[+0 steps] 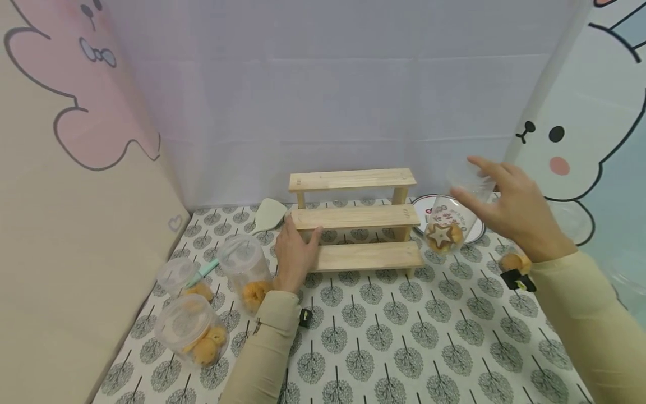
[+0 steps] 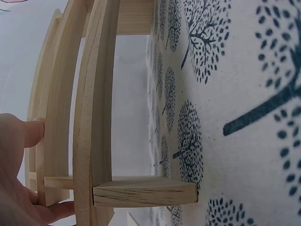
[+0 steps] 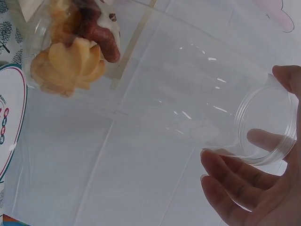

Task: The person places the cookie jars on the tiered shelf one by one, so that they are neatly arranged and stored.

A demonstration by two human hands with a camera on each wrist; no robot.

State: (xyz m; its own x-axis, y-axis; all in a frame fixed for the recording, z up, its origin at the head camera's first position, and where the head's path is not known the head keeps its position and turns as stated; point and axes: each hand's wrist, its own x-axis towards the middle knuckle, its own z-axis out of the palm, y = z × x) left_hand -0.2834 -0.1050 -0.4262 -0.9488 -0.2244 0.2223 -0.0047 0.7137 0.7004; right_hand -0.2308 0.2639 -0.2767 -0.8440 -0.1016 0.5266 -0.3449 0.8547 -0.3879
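Note:
A three-step wooden stand (image 1: 358, 217) sits at the back of the table, its steps bare. My left hand (image 1: 294, 255) grips the left end of its middle step, thumb on one side and fingers on the other in the left wrist view (image 2: 33, 136). Off the stand's right side, my right hand (image 1: 520, 207) holds a clear plastic jar (image 1: 454, 216) by its lidded end. The jar tilts above a round plate (image 1: 421, 209). Cookies (image 3: 70, 66) gather at its bottom, one of them star-shaped; a brown and white piece also shows in the right wrist view.
Three clear lidded jars of cookies stand at the left: a tall one (image 1: 244, 266), a smaller one (image 1: 174, 275) and a front one (image 1: 184, 322). A pale spatula (image 1: 270, 214) and a teal handle (image 1: 203, 271) lie nearby. Another cookie (image 1: 511, 261) shows behind my right wrist.

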